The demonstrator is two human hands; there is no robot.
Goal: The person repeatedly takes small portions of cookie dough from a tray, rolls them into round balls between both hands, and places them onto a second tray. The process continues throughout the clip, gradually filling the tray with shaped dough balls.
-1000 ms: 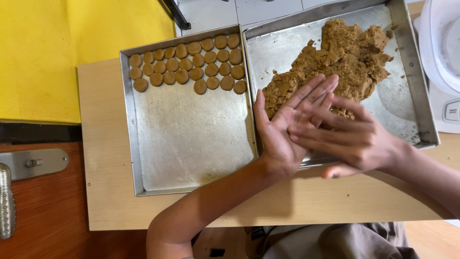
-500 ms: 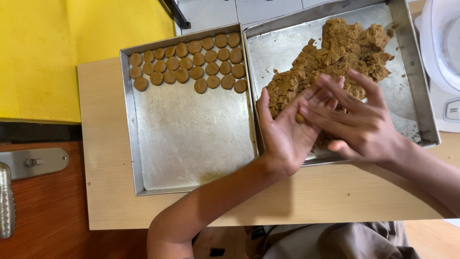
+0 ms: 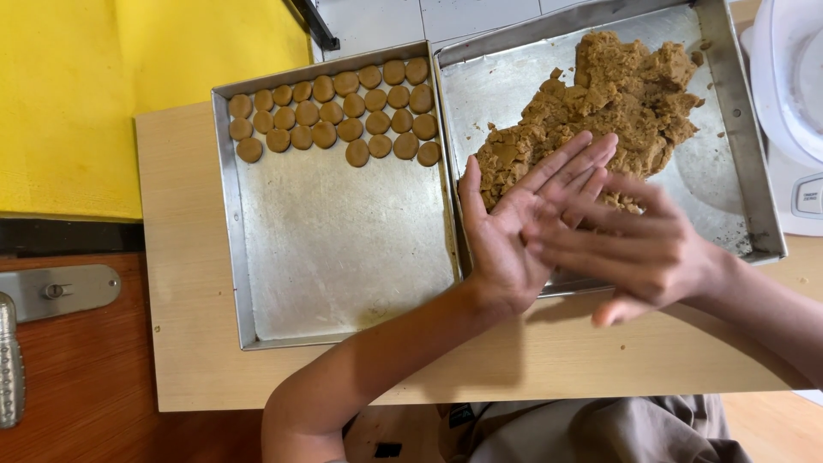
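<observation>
We press our right hand (image 3: 639,253) flat over the open left hand (image 3: 523,227); whatever sits between the palms is hidden. Just beyond the fingertips, the brown dough (image 3: 600,107) heaped in the right tray (image 3: 737,129) looks soft and crumbly, best pinched off gently. Left of our hands, flattened dough rounds (image 3: 343,111) line the far end of the left tray (image 3: 343,249) on the pale bench (image 3: 184,283).

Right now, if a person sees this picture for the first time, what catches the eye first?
Two hands pressed palm to palm, left hand under right hand, above the near edge of the right metal tray. Behind them lies a big heap of brown dough. The left tray holds rows of small round dough discs along its far edge.
</observation>
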